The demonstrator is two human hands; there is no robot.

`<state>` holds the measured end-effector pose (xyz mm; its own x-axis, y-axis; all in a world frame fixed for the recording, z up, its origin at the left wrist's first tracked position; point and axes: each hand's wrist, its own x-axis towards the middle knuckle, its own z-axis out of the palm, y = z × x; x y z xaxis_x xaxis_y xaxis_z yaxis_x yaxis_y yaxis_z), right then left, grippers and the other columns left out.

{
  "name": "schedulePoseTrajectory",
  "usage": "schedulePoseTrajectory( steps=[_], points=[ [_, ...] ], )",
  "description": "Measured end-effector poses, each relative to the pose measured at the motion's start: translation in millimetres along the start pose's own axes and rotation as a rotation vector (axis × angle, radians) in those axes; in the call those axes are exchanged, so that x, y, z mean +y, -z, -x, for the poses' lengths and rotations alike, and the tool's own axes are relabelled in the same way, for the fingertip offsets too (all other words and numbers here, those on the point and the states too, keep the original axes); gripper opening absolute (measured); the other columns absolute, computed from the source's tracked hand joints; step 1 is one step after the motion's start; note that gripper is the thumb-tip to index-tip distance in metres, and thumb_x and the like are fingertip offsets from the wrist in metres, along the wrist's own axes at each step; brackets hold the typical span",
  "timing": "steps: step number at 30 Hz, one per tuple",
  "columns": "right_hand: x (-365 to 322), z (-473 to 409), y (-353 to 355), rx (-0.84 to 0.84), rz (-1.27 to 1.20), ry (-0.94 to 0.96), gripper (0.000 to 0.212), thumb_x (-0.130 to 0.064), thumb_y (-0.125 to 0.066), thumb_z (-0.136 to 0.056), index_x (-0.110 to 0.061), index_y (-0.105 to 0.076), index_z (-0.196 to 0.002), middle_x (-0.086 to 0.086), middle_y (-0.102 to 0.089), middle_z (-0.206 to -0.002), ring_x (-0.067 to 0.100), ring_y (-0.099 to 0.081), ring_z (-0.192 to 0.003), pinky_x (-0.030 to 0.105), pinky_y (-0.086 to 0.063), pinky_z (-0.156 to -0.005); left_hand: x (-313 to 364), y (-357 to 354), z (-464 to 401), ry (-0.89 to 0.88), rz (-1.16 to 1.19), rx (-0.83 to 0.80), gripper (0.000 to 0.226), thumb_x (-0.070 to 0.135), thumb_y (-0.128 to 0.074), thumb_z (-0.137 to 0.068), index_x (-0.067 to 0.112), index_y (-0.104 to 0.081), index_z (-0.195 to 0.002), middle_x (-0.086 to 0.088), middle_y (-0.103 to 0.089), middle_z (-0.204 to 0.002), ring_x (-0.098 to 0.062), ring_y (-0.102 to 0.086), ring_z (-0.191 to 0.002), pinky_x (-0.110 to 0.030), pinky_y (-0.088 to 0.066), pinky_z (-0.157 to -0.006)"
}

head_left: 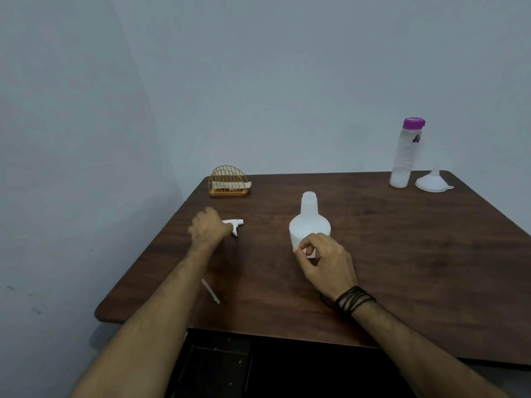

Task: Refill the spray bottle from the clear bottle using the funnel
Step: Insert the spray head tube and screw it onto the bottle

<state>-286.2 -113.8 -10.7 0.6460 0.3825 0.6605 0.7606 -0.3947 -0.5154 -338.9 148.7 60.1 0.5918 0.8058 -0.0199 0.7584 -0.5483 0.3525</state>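
The white spray bottle (pixel 309 222) stands upright mid-table with its neck uncapped. My right hand (pixel 326 261) is at its lower front, fingers curled, thumb and fingertips touching the base. My left hand (pixel 208 226) grips the white trigger spray head (pixel 236 224), which lies on the table to the left; its dip tube (pixel 211 291) runs back beneath my forearm. The clear bottle (pixel 405 155) with a purple cap stands at the far right. The white funnel (pixel 433 180) sits upside down, spout up, just right of it.
A gold wire napkin holder (pixel 228 180) with white napkins stands at the table's far left corner. The dark wooden table (pixel 402 254) meets a pale wall behind. A black band circles my right wrist.
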Motion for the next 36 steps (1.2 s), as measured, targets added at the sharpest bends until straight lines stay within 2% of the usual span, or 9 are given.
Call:
schedulePoseTrajectory(
  steps=[6, 10, 14, 17, 19, 21, 25, 30, 36],
  points=[
    [10, -4, 7, 0.129, -0.016, -0.104, 0.022, -0.035, -0.077, -0.078, -0.029, -0.055, -0.078, -0.015, -0.054, -0.074, 0.002, -0.049, -0.064, 0.019, -0.040, -0.053, 0, -16, -3, 0.053, 0.002, -0.086, 0.053, 0.042, -0.057, -0.098, 0.010, -0.049, -0.139, -0.014, -0.054, -0.139, -0.030, -0.054, -0.126, -0.039, -0.047, -0.096],
    [21, -10, 12, 0.155, -0.010, -0.215, 0.046, -0.050, -0.079, -0.071, -0.026, -0.052, -0.099, -0.013, -0.051, -0.099, 0.005, -0.052, -0.088, 0.024, -0.046, -0.063, 4, -21, -4, 0.065, 0.077, -0.096, 0.051, 0.038, -0.058, -0.098, 0.010, -0.049, -0.139, -0.014, -0.056, -0.136, -0.029, -0.057, -0.120, -0.039, -0.052, -0.095],
    [29, -16, 8, 0.017, -0.039, -0.243, 0.078, -0.060, -0.077, -0.067, -0.023, -0.046, -0.127, -0.007, -0.048, -0.126, 0.008, -0.046, -0.112, 0.025, -0.044, -0.084, 21, -11, -10, 0.020, 0.338, -0.071, 0.048, 0.035, -0.058, -0.097, 0.008, -0.055, -0.137, -0.015, -0.062, -0.130, -0.031, -0.062, -0.113, -0.038, -0.053, -0.088],
    [31, -20, 4, -0.091, -0.107, -0.215, 0.083, -0.057, -0.077, -0.069, -0.025, -0.041, -0.137, -0.008, -0.044, -0.137, 0.008, -0.043, -0.122, 0.026, -0.044, -0.092, 49, 10, -7, -0.135, 0.523, 0.032, 0.036, 0.033, -0.054, -0.099, 0.009, -0.066, -0.123, -0.010, -0.068, -0.115, -0.031, -0.065, -0.107, -0.037, -0.051, -0.085],
    [32, -23, 2, -0.111, -0.136, -0.210, 0.083, -0.058, -0.076, -0.071, -0.028, -0.039, -0.138, -0.010, -0.043, -0.139, 0.008, -0.043, -0.124, 0.029, -0.046, -0.095, 69, 28, -1, -0.223, 0.726, 0.090, 0.024, 0.034, -0.054, -0.099, 0.015, -0.068, -0.102, -0.003, -0.066, -0.092, -0.026, -0.067, -0.091, -0.036, -0.051, -0.080],
    [33, -26, 1, -0.123, -0.149, -0.204, 0.082, -0.061, -0.074, -0.071, -0.030, -0.038, -0.138, -0.011, -0.042, -0.139, 0.007, -0.043, -0.125, 0.031, -0.047, -0.097, 88, 43, 1, -0.261, 0.964, 0.096, 0.024, 0.035, -0.055, -0.100, 0.012, -0.063, -0.101, -0.002, -0.062, -0.080, -0.018, -0.063, -0.073, -0.037, -0.054, -0.076],
    [30, -28, -2, -0.014, -0.199, -0.213, 0.077, -0.068, -0.067, -0.073, -0.029, -0.043, -0.134, -0.011, -0.045, -0.135, 0.008, -0.046, -0.121, 0.030, -0.049, -0.094, 119, 71, 6, -0.363, 1.261, 0.102, 0.036, 0.030, -0.055, -0.103, 0.001, -0.058, -0.124, -0.006, -0.059, -0.085, -0.011, -0.061, -0.071, -0.025, -0.060, -0.072],
    [6, -39, 14, 0.339, -0.264, -0.159, 0.038, -0.050, -0.056, -0.088, -0.022, -0.062, -0.112, -0.012, -0.057, -0.110, 0.008, -0.053, -0.102, 0.028, -0.047, -0.084, 151, 92, 21, -0.508, 1.387, 0.119, 0.028, 0.027, -0.052, -0.104, 0.004, -0.058, -0.119, -0.007, -0.059, -0.088, -0.011, -0.062, -0.072, -0.020, -0.057, -0.071],
    [-11, -74, 38, 0.153, -0.412, -0.147, 0.027, -0.041, -0.056, -0.096, -0.026, -0.071, -0.113, -0.015, -0.064, -0.105, 0.006, -0.062, -0.095, 0.014, -0.049, -0.076, 180, 106, 35, -0.654, 1.599, -0.011, 0.017, 0.014, -0.048, -0.106, 0.005, -0.061, -0.111, -0.009, -0.059, -0.087, -0.014, -0.061, -0.075, -0.026, -0.057, -0.076]
  ],
)
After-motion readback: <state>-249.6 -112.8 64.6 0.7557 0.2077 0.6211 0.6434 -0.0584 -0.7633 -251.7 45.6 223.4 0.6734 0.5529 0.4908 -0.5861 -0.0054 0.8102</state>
